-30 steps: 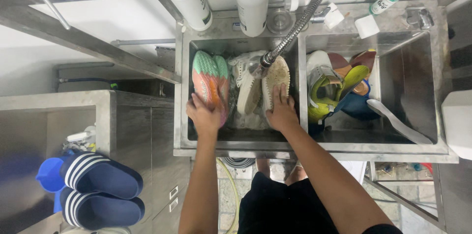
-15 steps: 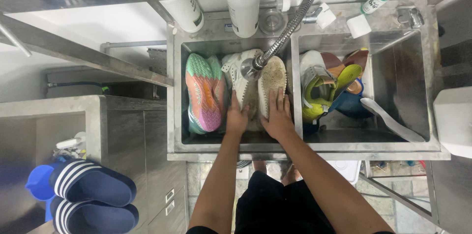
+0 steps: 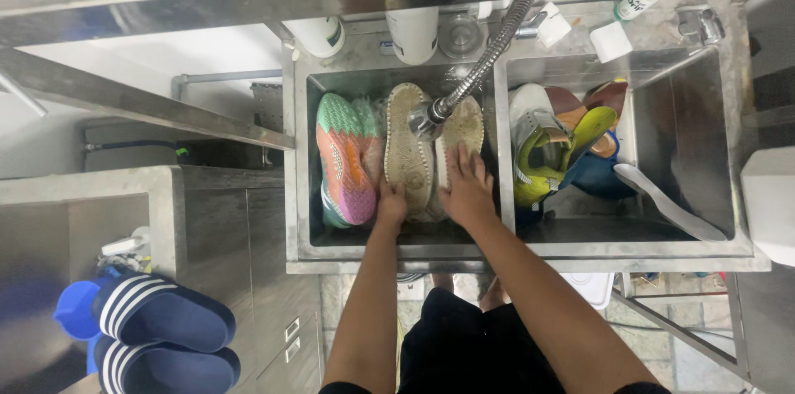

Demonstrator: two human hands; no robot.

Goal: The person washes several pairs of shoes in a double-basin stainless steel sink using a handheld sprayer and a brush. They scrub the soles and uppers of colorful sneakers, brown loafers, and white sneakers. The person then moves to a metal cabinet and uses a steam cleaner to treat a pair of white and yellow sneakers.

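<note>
Beige, sole-up shoes (image 3: 411, 150) lie in the left basin of the steel sink (image 3: 294, 195). Your left hand (image 3: 391, 205) seems to pinch one heel; your right hand (image 3: 468, 191) rests flat, fingers spread, on the other.

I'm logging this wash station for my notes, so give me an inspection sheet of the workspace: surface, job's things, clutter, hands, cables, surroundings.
Surface: steel double sink, two basins side by side.
Job's things: two beige shoes, soles up, in the left basin; a shoe with a green, orange and pink sole lies beside them.
Clutter: yellow-green shoe and other footwear piled in the right basin; white bottles on the back ledge.
Hands: left hand and right hand both rest open on the beige shoes.
Cables: none seen; a metal spray hose hangs over the left basin.
Surroundings: blue striped slides on the lower shelf at left.
</note>
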